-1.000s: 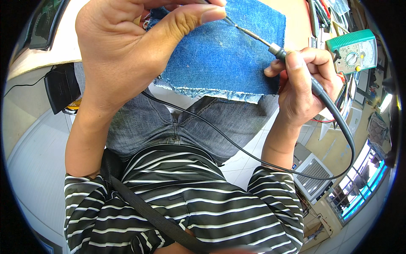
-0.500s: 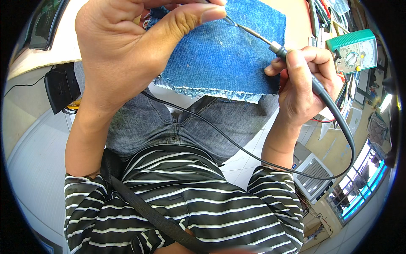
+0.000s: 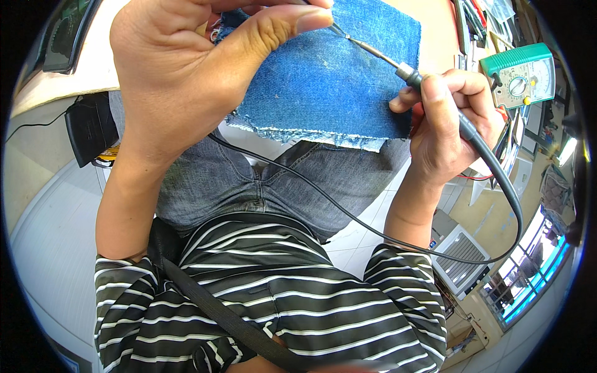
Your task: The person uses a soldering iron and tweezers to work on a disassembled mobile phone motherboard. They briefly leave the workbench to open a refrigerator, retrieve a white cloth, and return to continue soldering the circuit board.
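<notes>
Fingers (image 3: 313,20) on the person's left hand (image 3: 183,74) were pinched round a skinny silver metal tool (image 3: 336,29), its tip pretty much meeting the tip of a black-handled soldering iron (image 3: 408,74) gripped snugly in the right hand (image 3: 449,121), both above a frayed blue denim cloth (image 3: 323,87)

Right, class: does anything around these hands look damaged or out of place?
The blue denim cloth looks damaged: its near edge is frayed, with loose white threads, as if torn or roughly cut. Nothing else stands out.
</notes>
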A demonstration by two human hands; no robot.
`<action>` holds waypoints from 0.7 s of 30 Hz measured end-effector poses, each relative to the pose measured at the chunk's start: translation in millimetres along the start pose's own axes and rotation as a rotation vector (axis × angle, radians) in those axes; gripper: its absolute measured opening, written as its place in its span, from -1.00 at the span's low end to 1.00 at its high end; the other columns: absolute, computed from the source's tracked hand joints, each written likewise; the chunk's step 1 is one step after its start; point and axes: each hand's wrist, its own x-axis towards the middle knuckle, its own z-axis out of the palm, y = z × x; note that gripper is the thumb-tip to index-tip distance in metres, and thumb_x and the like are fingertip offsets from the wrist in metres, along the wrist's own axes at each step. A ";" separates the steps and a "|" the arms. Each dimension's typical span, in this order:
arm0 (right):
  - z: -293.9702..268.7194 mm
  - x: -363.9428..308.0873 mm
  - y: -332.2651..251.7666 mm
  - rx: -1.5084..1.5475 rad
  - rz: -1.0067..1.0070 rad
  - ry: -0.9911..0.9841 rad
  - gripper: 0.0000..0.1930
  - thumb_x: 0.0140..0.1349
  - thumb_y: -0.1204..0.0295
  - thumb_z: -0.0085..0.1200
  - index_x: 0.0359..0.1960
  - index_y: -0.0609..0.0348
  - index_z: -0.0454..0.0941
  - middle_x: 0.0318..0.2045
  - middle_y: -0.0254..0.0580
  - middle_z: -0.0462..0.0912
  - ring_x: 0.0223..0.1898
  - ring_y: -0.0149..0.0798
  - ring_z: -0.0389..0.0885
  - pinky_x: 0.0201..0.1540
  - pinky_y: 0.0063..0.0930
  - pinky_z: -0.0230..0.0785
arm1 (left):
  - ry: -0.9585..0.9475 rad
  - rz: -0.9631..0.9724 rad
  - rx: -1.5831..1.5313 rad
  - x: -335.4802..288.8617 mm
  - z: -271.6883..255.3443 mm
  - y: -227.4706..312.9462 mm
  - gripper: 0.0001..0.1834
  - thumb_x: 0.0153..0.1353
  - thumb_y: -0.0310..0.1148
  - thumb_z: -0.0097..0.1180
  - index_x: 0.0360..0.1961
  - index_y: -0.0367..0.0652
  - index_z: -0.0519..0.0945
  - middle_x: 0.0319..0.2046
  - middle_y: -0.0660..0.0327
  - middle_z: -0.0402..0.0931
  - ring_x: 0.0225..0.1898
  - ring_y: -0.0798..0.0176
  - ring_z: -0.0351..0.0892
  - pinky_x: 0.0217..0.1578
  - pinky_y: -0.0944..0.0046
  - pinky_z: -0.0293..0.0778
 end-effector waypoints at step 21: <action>0.8 -0.7 -0.8 0.020 0.023 0.004 -0.84 0.26 0.64 0.29 -0.27 0.34 0.51 -0.50 -0.04 0.72 -0.53 -0.36 0.71 -0.41 -0.59 0.60 | 0.005 -0.014 0.008 -0.1 -0.2 1.7 -0.85 0.20 -0.59 0.38 -0.21 -0.38 0.70 -0.32 0.05 0.73 -0.31 0.33 0.70 -0.27 0.40 0.58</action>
